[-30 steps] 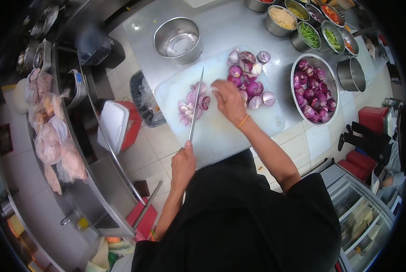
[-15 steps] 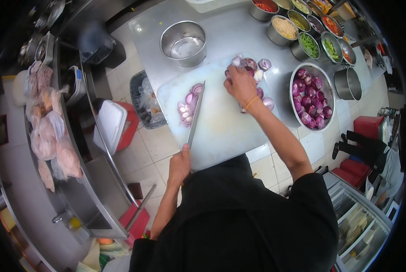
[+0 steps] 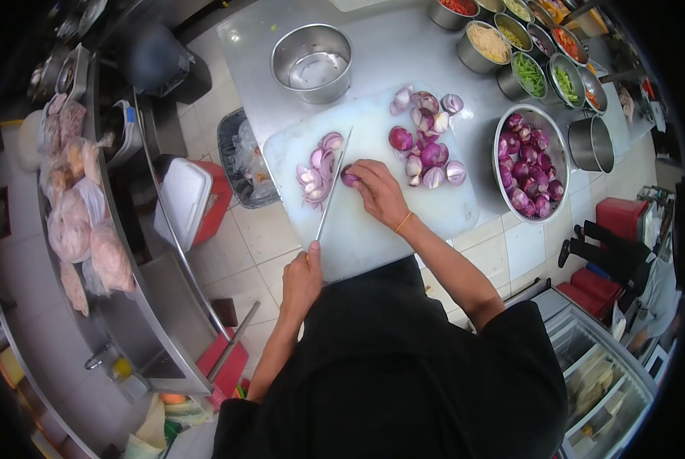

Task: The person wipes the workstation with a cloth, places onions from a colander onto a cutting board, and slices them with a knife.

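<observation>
My left hand (image 3: 302, 277) is wrapped round the handle of a long knife (image 3: 331, 187). Its blade points away from me across a white cutting board (image 3: 373, 237). Just right of the blade, the fingers of my right hand (image 3: 380, 195) pinch a purple onion (image 3: 349, 177), largely covered by them. Sliced onion (image 3: 317, 174) lies in a pile left of the blade. Several peeled onions, whole and cut, form a group (image 3: 426, 145) on the right part of the board.
A steel pot (image 3: 312, 67) stands beyond the board. To the right sits a colander (image 3: 562, 164) full of purple onions, beside an empty steel pot (image 3: 592, 144). Steel containers of chopped vegetables (image 3: 527, 75) crowd the far right corner. A lined bin (image 3: 239, 161) stands left of the table.
My right hand has moved from the onion group leftward and nearer to me, bringing an onion beside the blade. My left hand still grips the knife in nearly the same place.
</observation>
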`<state>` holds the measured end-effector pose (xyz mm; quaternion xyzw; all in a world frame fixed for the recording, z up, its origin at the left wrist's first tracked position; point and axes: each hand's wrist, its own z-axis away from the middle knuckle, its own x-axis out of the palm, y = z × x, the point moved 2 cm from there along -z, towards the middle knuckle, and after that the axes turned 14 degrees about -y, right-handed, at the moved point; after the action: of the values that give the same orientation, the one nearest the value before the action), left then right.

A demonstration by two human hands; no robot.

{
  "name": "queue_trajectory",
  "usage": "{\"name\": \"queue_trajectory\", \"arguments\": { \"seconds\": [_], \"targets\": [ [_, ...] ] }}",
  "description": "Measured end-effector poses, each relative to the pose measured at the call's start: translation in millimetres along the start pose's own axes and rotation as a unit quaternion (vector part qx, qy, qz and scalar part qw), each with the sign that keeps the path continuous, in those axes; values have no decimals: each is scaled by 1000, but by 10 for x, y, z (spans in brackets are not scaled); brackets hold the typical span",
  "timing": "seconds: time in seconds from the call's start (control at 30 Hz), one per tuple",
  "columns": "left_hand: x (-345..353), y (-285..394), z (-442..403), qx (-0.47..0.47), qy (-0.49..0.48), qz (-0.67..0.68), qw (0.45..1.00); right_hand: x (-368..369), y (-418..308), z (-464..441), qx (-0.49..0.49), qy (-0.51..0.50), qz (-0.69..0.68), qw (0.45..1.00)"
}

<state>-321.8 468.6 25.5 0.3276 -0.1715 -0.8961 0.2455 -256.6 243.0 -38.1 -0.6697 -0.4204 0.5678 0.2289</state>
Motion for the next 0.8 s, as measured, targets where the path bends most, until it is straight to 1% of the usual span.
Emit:
{"name": "queue_trajectory", "arguments": {
  "seconds": [0.1,0.23,0.3,0.33,0.37,0.43,0.47,0.57,0.67,0.77,0.8],
  "targets": [
    [-12,31,90,-1,-2,-17,1000,-22,47,-51,14,-44,-11,999],
    [-22,-57,313,-18,-9,-49,999,-16,84,-52,8,-47,-26,998],
    [109,-321,206,2,-3,-90,996,-9,82,-56,6,-47,-37,998],
    [128,-351,194,9,0,-110,994,-13,95,-48,9,-44,-30,999],
    [151,-367,157,3,-5,-91,996,-3,99,-36,12,-45,-28,998],
    [26,-54,-49,1,-6,-53,999,22,92,-40,18,-48,-29,998],
    [-34,63,-23,-8,-8,-47,999,16,84,-27,26,-50,-32,998],
    [-30,12,92,0,-3,-50,999,-48,83,-90,22,-48,-32,998],
    [11,-52,283,-19,-16,-64,998,-21,71,-33,17,-38,-36,998],
    [183,-163,104,-22,-4,-81,996,-9,108,-34,22,-27,-39,999],
    [148,-92,53,-17,-6,-75,997,8,101,-34,23,-25,-42,999]
  ]
}}
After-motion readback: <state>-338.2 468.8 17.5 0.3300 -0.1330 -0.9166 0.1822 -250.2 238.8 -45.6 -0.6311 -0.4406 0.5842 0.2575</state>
